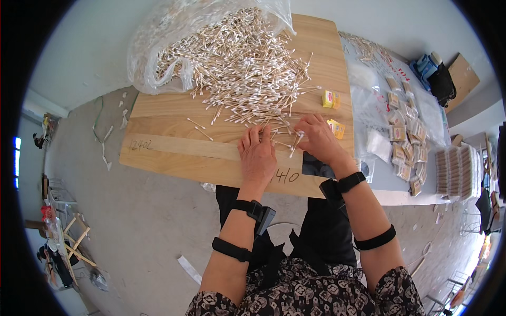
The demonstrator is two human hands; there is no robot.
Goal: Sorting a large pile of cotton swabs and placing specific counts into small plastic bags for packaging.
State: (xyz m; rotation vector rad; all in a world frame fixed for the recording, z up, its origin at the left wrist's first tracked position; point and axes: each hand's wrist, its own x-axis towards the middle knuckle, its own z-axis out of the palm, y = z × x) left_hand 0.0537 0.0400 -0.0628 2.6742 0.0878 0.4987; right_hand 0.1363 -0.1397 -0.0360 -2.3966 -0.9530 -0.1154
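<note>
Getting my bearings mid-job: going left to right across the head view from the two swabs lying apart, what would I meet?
Two loose swabs → left hand → right hand → heap of small packs → stacked packs.

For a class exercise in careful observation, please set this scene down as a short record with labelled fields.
Cotton swab pile: spilling from a clear plastic bag
Surface: pale wooden table
Left hand: palm down, at the pile's near edge
Right hand: over loose swabs; grip unclear
Yellow packs: two, right of the pile
Side surface: many small packs, lying jumbled
Forearms: black straps on both
</note>
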